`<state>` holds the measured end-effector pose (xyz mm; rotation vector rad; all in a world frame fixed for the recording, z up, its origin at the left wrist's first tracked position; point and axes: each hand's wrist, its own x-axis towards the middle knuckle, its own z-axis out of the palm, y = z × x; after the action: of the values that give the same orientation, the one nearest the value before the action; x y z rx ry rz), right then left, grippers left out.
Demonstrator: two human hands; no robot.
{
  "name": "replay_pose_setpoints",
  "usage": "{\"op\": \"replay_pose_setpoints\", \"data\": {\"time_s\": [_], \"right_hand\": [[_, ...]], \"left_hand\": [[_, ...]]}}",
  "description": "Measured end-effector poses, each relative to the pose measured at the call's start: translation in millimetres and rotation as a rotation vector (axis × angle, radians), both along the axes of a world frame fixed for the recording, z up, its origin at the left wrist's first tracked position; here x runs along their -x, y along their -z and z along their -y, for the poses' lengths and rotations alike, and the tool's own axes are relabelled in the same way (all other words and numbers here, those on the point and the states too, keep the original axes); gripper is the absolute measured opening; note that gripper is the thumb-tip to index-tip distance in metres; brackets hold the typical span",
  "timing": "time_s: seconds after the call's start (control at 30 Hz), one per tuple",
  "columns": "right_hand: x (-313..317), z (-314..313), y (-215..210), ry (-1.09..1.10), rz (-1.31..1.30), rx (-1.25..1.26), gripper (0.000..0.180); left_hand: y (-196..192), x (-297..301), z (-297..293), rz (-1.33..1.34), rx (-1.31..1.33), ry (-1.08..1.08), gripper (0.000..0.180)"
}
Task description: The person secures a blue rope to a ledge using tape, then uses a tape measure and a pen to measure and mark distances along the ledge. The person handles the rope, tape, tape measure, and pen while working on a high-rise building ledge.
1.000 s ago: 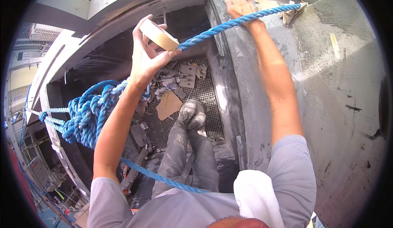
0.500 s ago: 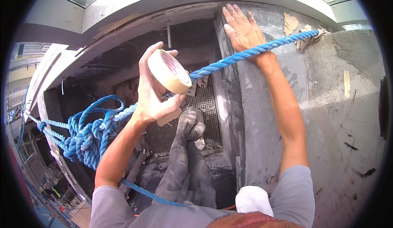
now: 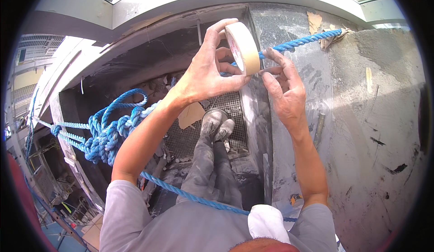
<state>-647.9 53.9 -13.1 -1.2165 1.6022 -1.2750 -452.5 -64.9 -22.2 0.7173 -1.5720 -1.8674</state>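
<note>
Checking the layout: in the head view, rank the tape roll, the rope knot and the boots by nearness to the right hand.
1. Tape roll, touching the right hand, upper left.
2. Boots, lower left.
3. Rope knot, far left.

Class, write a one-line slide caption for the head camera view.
Left hand holds a roll of masking tape while the right hand picks at its edge, blue rope behind.

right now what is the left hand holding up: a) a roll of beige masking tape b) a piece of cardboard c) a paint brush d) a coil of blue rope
a: the left hand grips a roll of beige masking tape raised in front of the grey wall, with the right hand picking at the roll's edge; the blue rope runs behind them.
</note>
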Motion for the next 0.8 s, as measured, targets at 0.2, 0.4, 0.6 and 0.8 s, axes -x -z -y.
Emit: {"op": "replay_pose_setpoints", "data": {"time_s": [0.2,0.4,0.6,0.8], "right_hand": [[19.3,-63.6,-7.7,-0.149,0.328,-0.229,0.038],[-6.8,-113.7,21.7,-0.04,0.237,-0.347,0.03],[-18.1,-126.8,52.2,-0.068,0.127,-0.3,0.031],[-13.4,-113.9,36.5,0.067,-0.143,-0.24,0.032]], "left_hand": [[14.7,9.7,-65.5,0.077,-0.033,0.02,0.116],[38.1,2.4,-134.2,-0.024,-0.351,-0.104,0.103],[29.0,-1.0,-141.4,0.222,-0.448,-0.027,0.05],[56.1,-8.4,-142.6,0.366,-0.114,-0.072,0.03]]}}
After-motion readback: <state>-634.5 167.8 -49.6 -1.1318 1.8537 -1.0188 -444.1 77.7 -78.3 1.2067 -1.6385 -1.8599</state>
